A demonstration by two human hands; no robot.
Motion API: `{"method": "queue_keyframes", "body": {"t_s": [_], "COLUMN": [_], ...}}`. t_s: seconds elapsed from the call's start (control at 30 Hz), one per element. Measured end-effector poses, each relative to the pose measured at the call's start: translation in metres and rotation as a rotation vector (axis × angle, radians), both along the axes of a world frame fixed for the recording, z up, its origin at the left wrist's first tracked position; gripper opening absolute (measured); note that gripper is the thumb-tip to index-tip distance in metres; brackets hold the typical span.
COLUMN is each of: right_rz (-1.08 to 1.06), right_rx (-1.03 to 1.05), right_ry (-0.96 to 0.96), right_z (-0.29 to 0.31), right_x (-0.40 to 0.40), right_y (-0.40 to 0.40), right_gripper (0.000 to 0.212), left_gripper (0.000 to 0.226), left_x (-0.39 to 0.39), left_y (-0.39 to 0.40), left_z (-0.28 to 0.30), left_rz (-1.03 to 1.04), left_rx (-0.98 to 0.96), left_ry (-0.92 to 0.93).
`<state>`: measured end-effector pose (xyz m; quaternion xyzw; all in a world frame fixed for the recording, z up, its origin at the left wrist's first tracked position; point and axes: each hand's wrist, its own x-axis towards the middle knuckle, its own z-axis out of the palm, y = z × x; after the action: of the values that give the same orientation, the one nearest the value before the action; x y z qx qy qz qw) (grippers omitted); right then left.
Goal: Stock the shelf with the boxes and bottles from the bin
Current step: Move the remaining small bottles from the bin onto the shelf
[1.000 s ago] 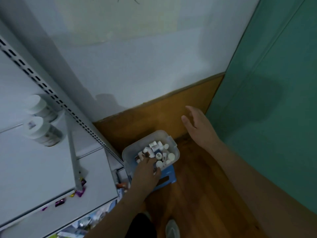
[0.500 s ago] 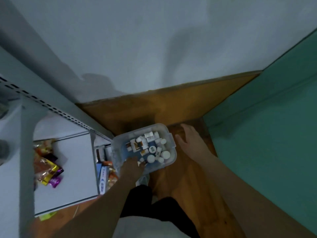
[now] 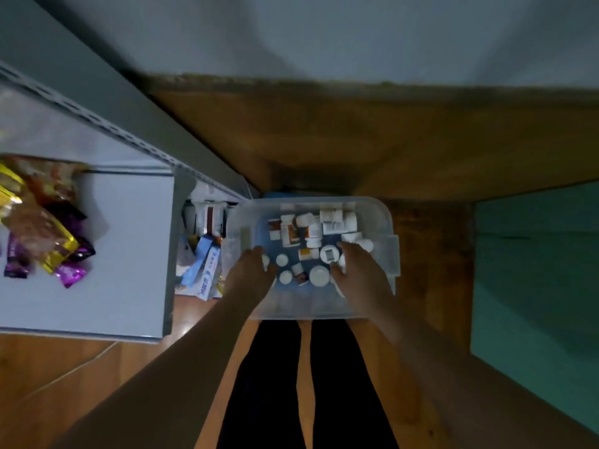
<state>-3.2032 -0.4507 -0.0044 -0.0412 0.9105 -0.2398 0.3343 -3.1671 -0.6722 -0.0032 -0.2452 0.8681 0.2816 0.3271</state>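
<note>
Head view: 2 hands in the bin (image 3: 372, 222), picking stock.
Bin, clear soft-cornered plastic, sits on the floor just right of the shelf (image 3: 129, 254); inside lie white round-capped bottles (image 3: 319, 275) and small printed boxes (image 3: 290, 234). Left hand (image 3: 251, 275) and right hand (image 3: 359, 273) reach in, fingers curled down among bottles; whether either holds one I cannot tell. Next, I judge: firm grips, then lift toward the grey metal shelf.

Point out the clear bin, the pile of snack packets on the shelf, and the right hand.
clear bin (image 3: 390, 251), head view, on its right wall.
snack packets (image 3: 42, 222), head view, on the middle of the pile.
right hand (image 3: 359, 273), head view, on the back of the hand.
</note>
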Motion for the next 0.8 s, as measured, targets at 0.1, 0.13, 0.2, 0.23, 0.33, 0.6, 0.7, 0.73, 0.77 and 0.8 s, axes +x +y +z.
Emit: {"method": "queue_keyframes", "body": {"t_s": [0.1,0.13,0.2,0.23,0.33,0.6,0.7,0.73,0.77,0.8], "right_rz": [0.036,0.053,0.091,0.088,-0.028,-0.100,-0.094,-0.089,-0.088,-0.094], "right_rx": [0.020,0.032,0.089,0.110,0.130,0.289,0.291,0.299,0.307,0.309], "right_ry": [0.089,0.094,0.086,0.084,0.101,0.204,0.225,0.223,0.219,0.214], "right_z": [-0.040,-0.054,-0.076,-0.085,-0.108,-0.144,-0.147,-0.147,-0.147,-0.147], "right_x": [-0.008,-0.010,-0.013,-0.015,-0.012,-0.017,-0.017,-0.018,-0.018,-0.019], "right_y": [-0.016,-0.022,-0.035,-0.043,-0.062,-0.078,-0.078,-0.078,-0.078,-0.078], "right_gripper": [0.051,0.050,0.047,0.046,0.050,0.032,0.033,0.032,0.031,0.030], "left_gripper": [0.041,0.042,0.042,0.041,0.038,0.041,0.047,0.048,0.049,0.049], "left_x": [-0.012,-0.015,-0.020,-0.022,-0.028,-0.038,-0.041,-0.042,-0.042,-0.043], "left_y": [0.009,0.013,0.019,0.020,0.022,0.026,0.026,0.026,0.025,0.025], "left_z": [-0.035,-0.047,-0.068,-0.078,-0.100,-0.134,-0.135,-0.135,-0.134,-0.132], "left_rz": [-0.033,-0.028,0.011,0.054,0.157,0.255,0.281,0.290,0.295,0.296], "left_rx": [0.012,0.006,0.008,0.024,0.076,0.094,0.106,0.112,0.117,0.119], "left_ry": [0.008,0.013,0.024,0.032,0.053,0.086,0.090,0.083,0.074,0.058]}}
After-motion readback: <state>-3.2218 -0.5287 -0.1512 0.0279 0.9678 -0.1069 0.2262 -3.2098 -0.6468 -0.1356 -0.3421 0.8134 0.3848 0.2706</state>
